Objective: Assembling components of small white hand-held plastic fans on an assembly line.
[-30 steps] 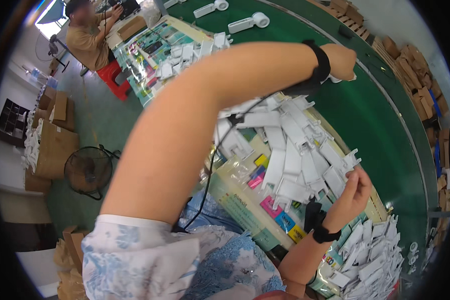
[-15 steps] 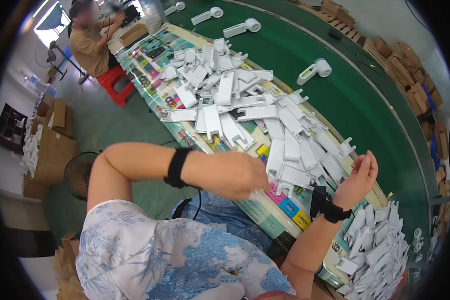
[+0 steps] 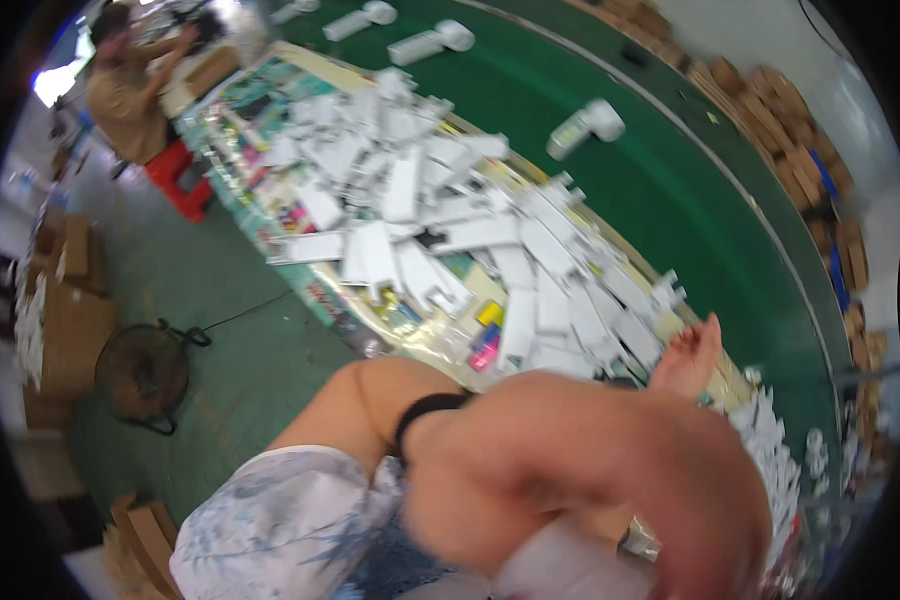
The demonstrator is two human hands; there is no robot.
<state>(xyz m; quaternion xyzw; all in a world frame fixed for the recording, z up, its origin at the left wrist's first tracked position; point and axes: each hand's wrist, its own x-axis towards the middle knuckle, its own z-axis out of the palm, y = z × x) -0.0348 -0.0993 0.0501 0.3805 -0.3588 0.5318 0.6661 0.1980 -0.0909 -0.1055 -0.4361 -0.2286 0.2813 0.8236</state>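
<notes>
My left hand [image 3: 620, 450] is raised very close to the camera, large and smeared by motion, with a black band [image 3: 425, 415] at its wrist. Its fingers cannot be made out, nor whether they hold anything. Beyond it, my right hand [image 3: 688, 358] rests over the table's right edge, palm up, fingers loosely curled and apart, with nothing seen in it. The nearest things to it are white plastic parts [image 3: 550, 310], flat and elongated with notched ends, heaped along the table. My left arm covers the right wrist and the near part of the table.
A green conveyor belt [image 3: 660, 210] runs along the table's far side, carrying white handheld-fan-shaped pieces [image 3: 588, 128]. More white parts [image 3: 770, 450] are piled at the right. A person [image 3: 130, 90] sits by a red stool [image 3: 178, 180]. A floor fan [image 3: 142, 375] stands at the left.
My left hand has risen from over the table toward the camera and to the right, now covering the near table. The view has shifted; my right hand stays by the table edge.
</notes>
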